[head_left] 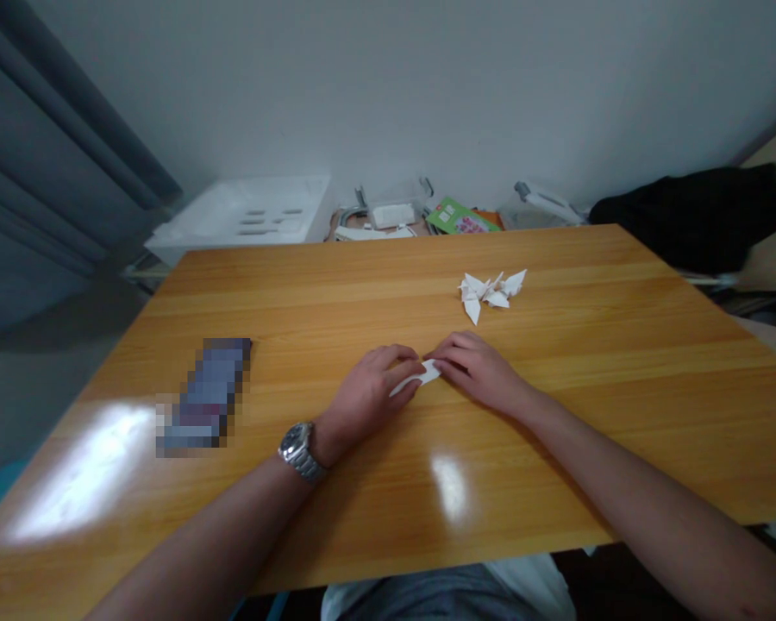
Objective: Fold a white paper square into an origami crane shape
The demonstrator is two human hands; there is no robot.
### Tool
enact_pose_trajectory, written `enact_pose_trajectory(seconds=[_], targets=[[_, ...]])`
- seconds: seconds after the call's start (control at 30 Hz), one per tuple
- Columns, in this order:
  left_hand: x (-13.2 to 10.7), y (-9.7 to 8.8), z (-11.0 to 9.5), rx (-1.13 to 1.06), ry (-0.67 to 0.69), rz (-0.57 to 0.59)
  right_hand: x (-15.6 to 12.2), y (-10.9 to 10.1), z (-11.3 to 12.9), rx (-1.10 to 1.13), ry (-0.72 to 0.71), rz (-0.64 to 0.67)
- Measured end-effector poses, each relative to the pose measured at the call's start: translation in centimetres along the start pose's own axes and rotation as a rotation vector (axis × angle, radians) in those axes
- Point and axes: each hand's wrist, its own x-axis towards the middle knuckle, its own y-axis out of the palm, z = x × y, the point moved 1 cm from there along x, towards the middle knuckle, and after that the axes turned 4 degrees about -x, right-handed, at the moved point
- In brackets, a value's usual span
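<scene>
Both of my hands rest on the wooden table (556, 405) and meet over a small folded piece of white paper (425, 374). My left hand (368, 398), with a metal wristwatch, curls its fingers onto the paper's left part. My right hand (478, 369) presses its closed fingers on the paper's right end. Most of the paper is hidden under the fingers. Two finished white paper cranes (491, 291) lie together farther back on the table, apart from both hands.
A blurred dark flat object (208, 395) lies on the table to the left. Behind the far edge stand a white plastic box (246, 216), a clear container with white items (391, 216), a green booklet (459, 217) and dark cloth (691, 216). A grey curtain hangs at left.
</scene>
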Motion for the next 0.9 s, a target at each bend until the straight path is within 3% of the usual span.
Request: enact_pose_trajectory(seconds=[0.23,0.7,0.9], targets=[[-0.18,0.35,0.19,0.042,-0.017,0.075,-0.02,0.4,-0.22,-0.019,-0.01,-0.001],[-0.11,0.14,-0.06,0.096,-0.09,0.045,0.14,0.05,0.0,0.036,-0.06,-0.087],[-0.01,0.08,0.08,0.056,-0.129,0.038,0.09,-0.18,0.54,-0.021,-0.142,0.003]])
